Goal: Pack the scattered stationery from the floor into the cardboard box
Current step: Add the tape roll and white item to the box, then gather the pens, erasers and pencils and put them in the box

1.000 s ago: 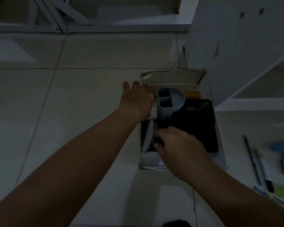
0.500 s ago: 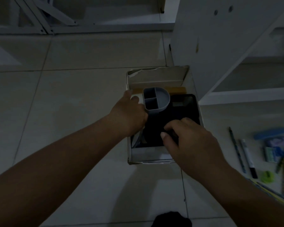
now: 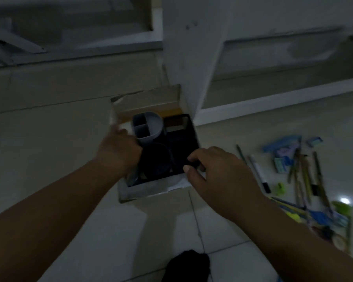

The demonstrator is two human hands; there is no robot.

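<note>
The cardboard box [image 3: 149,193] sits open on the tiled floor [image 3: 49,139] at the middle of the frame, its far right corner against a white cabinet [image 3: 183,58]. Inside stand a grey pen holder [image 3: 148,127] at the far left and a black tray [image 3: 181,143] filling most of the rest. The left hand [image 3: 118,151] reaches in along the left wall, just beside the pen holder; it's blurred, and I cannot tell what its fingers are doing. The right hand [image 3: 218,171] is curled over the near right corner, thumb and forefinger pinching the black tray's edge. At right of the frame the loose stationery lies on the floor: pencils [image 3: 306,178], a marker [image 3: 261,176], a green sharpener [image 3: 280,189], a blue pouch [image 3: 281,142]
</note>
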